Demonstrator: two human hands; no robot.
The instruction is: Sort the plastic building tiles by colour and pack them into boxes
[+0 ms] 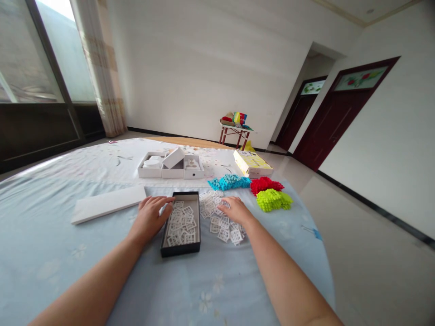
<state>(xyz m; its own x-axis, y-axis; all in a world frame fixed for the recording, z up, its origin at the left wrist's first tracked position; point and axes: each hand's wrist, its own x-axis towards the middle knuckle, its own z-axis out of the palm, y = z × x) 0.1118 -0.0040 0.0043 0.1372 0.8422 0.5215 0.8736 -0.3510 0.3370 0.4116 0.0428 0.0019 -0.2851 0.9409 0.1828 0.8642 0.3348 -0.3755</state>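
A black-edged rectangular box (198,226) lies open on the cloth, with a heap of small white plastic lattice pieces (183,219) inside. My left hand (151,216) rests at the box's left side, fingers stretched out, fingertips at its upper left rim. To the right of the box is a loose pile of similar white pieces (224,222). Over the upper right of this pile, my right hand (236,210) reaches in with fingers and thumb apart; whether a fingertip touches a piece cannot be made out.
A white flat lid (108,204) lies left. Behind stand white compartment boxes (149,172) and a yellow-white carton (253,163). Blue (229,182), red (267,185) and lime-green (273,200) heaps of small pieces sit right, near the round table's edge. A small side table (236,128) stands by the wall.
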